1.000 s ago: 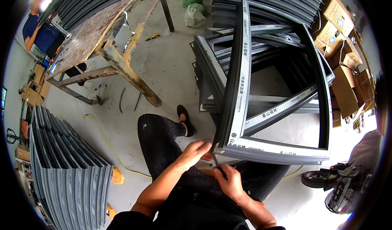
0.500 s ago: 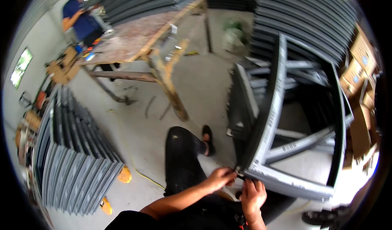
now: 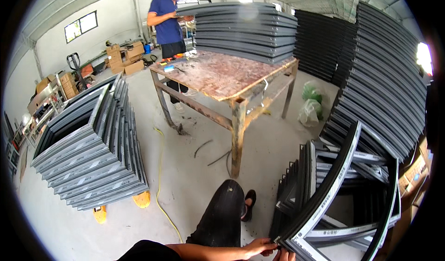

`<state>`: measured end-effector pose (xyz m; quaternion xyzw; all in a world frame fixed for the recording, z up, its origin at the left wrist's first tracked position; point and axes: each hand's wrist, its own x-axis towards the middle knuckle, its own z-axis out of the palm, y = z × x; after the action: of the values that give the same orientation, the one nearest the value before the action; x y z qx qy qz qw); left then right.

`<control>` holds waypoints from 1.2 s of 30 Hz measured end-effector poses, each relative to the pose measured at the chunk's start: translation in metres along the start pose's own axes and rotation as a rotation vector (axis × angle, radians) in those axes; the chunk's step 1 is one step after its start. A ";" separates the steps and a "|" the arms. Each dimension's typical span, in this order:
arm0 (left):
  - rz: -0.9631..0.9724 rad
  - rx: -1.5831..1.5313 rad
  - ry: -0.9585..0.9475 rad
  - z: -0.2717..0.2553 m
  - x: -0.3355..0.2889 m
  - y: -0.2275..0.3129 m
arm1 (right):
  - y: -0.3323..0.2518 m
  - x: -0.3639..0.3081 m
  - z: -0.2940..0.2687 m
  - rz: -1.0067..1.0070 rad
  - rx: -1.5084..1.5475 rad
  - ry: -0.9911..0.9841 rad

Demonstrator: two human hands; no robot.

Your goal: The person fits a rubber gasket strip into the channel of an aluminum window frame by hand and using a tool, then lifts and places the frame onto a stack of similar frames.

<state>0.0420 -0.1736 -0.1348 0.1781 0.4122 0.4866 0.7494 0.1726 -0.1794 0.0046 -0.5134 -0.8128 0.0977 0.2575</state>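
At the bottom right, a dark grey metal frame (image 3: 326, 199) with pale printed tape lies tilted on a stack of similar frames (image 3: 303, 161). My left hand (image 3: 260, 247) is at its near-left corner, thumb and fingers pinched together. What lies between those fingertips is too small to make out. Close beside it is my right hand (image 3: 284, 255), fingers curled against the same corner. The picture's lower edge cuts off most of the right hand, and what it grips is hidden.
A worn wooden-topped table (image 3: 218, 75) bears a tall stack of grey frames (image 3: 245, 31); a person in a blue shirt (image 3: 165, 25) stands behind it. More frames (image 3: 88, 145) are piled at left above yellow feet. A yellow cord (image 3: 160, 182) crosses the floor. Plastic bags (image 3: 310, 110) sit near the right-hand stack.
The view has lifted, so my hands and the frame appear lower in the picture. Both hands remain at the frame's corner. The person behind the table now has hands at the stack there.
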 end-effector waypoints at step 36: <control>0.265 0.097 0.135 -0.014 0.047 0.131 | 0.275 -0.008 -0.089 0.066 -0.377 0.195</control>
<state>-0.0365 -0.0738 -0.0769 0.2338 0.4576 0.5717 0.6396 0.4376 -0.0706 -0.0387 -0.5860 -0.7706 -0.0978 0.2308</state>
